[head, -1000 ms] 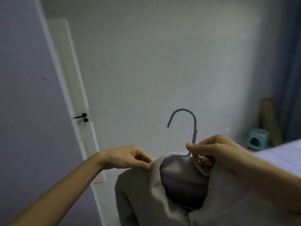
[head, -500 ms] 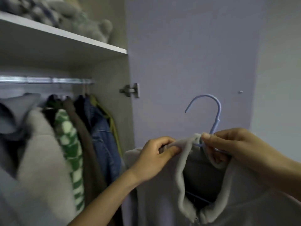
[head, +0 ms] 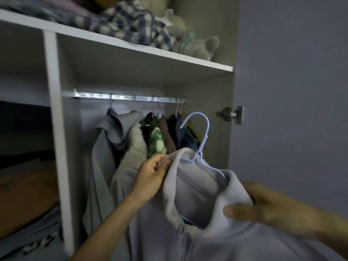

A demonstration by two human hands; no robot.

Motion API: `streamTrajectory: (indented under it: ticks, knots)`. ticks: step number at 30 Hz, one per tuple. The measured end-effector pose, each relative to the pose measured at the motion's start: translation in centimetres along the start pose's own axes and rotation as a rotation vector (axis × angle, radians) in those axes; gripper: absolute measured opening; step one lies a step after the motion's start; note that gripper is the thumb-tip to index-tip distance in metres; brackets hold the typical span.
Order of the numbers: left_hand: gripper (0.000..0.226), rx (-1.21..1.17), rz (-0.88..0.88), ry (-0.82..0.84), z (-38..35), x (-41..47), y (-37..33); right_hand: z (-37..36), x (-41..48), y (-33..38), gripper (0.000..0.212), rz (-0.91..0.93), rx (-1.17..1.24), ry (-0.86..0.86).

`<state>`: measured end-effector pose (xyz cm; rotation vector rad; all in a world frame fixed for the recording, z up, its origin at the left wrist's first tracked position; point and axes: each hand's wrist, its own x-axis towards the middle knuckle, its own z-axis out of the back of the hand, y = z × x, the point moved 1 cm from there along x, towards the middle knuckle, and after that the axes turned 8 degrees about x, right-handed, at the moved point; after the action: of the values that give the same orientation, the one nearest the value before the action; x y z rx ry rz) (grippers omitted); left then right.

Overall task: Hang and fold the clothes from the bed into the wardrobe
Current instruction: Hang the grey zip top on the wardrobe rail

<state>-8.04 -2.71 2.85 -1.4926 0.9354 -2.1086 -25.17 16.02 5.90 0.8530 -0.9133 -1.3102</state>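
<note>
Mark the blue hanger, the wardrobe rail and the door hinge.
blue hanger (head: 208, 127): head view, right side of hook.
wardrobe rail (head: 94, 95): head view, bare left stretch.
door hinge (head: 228, 114): head view, middle of metal body.

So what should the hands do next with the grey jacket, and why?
Probably lift the jacket so the blue hanger's hook catches the rail. The hook sits free below the rail, and the left hand and right hand hold the collar.

Location is presenting as a home, at an open wardrobe (head: 54, 110). Below the hanging rail (head: 130, 97), jackets (head: 113, 140) are hanging packed together; above the rail, a shelf (head: 169, 55) is carrying checked fabric (head: 131, 23) and soft toys (head: 201, 48); left of the rail, folded piles (head: 28, 194) are lying stacked.
</note>
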Motion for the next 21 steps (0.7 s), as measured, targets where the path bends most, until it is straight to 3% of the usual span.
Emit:
streamTrajectory:
  ticks: [4,6,8,10,12,14,17,21]
  knots:
    - [0.021,0.025,0.061,-0.033,5.2,0.1,-0.2,-3.2,2.2,2.5,0.02,0.138,0.291,-0.011]
    - [0.018,0.077,0.035,-0.199,8.0,0.3,0.0,-4.1,2.7,3.7,0.025,0.127,0.412,0.04]
    - [0.015,0.294,0.03,-0.443,10.4,0.9,1.2,-4.9,3.3,4.8,0.04,0.094,0.428,0.062]
    - [0.042,0.589,0.221,-0.547,11.3,1.9,2.8,-5.2,3.7,5.7,0.044,0.071,0.437,0.038]
    - [0.069,0.639,0.512,-0.525,11.8,3.2,4.6,-5.5,4.1,6.4,0.042,0.075,0.412,0.013]
    - [0.073,0.575,0.635,-0.519,12.6,4.1,6.0,-6.0,4.0,7.0,0.033,0.083,0.344,0.03]
    - [0.052,0.41,0.571,-0.482,12.9,5.4,7.6,-6.2,3.7,6.8,0.023,0.102,0.306,-0.009]
    - [0.054,0.31,0.612,-0.148,10.2,5.9,8.2,-6.4,3.4,5.3,0.041,0.11,0.314,-0.037]
